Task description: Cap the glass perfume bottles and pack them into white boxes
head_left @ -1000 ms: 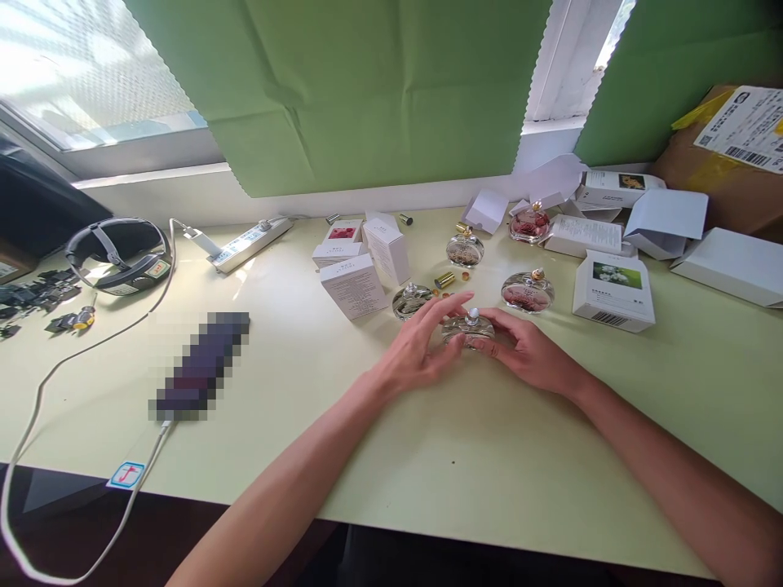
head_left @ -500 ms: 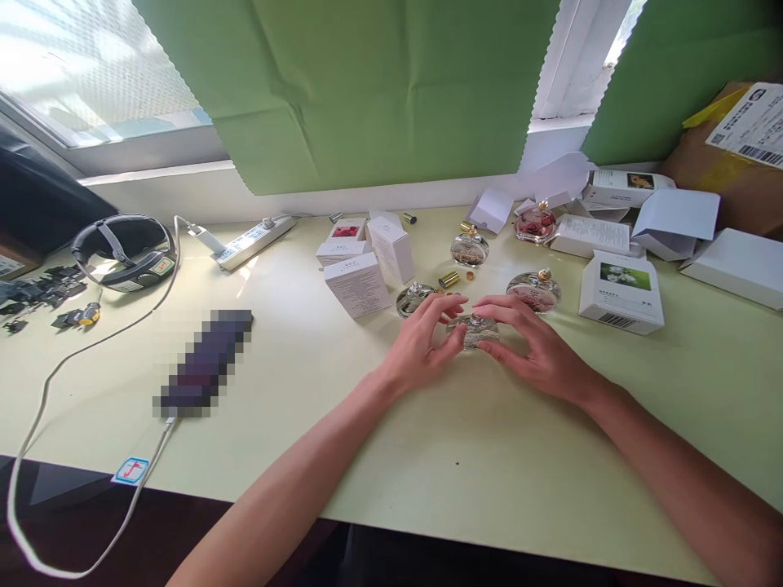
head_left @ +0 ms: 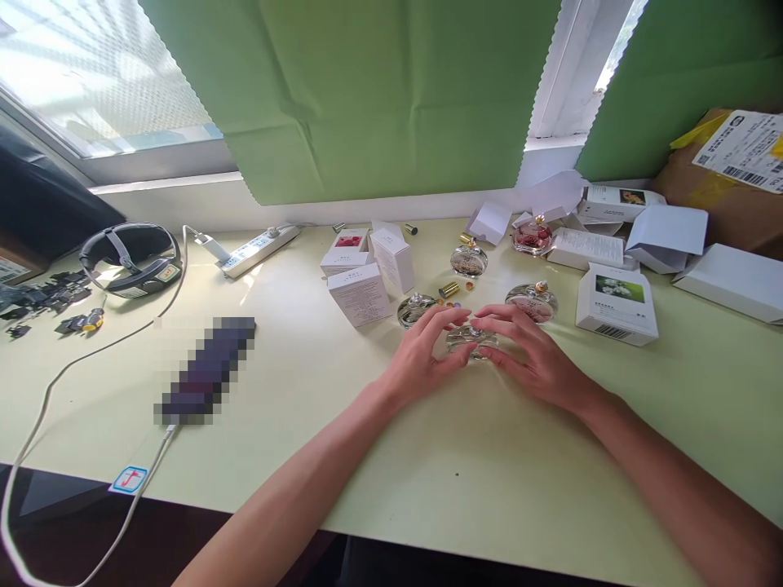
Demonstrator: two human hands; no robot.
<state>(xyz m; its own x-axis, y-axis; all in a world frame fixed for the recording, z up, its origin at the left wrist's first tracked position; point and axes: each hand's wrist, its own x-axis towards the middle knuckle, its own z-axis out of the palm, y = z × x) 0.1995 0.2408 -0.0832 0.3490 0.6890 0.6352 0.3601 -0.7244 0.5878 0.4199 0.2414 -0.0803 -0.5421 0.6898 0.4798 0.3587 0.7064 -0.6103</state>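
Note:
A clear round perfume bottle (head_left: 460, 337) stands on the pale green table between my two hands, partly covered by fingers. My left hand (head_left: 421, 359) is curled round its left side, thumb in front and fingertips near the top. Mirroring it, my right hand (head_left: 538, 363) curves round the right side, its thumb low on the glass. Close by on the left is another perfume bottle (head_left: 416, 310); a pinkish bottle (head_left: 529, 303) stands just beyond my right hand. Behind them are a gold cap (head_left: 449, 289), a clear bottle (head_left: 469, 261) and a red bottle (head_left: 532, 237).
White cartons (head_left: 360, 295) stand left of the bottles. More boxes (head_left: 617, 303) are piled right, before a brown cardboard box (head_left: 725, 196). At left are a power strip (head_left: 260, 249), a head strap device (head_left: 131, 261) and a blurred-out dark object (head_left: 208, 371) on a cable.
The view has tilted slightly, so everything sits a little lower. Both thumbs have come closer together in front of the bottle, which stays in place.

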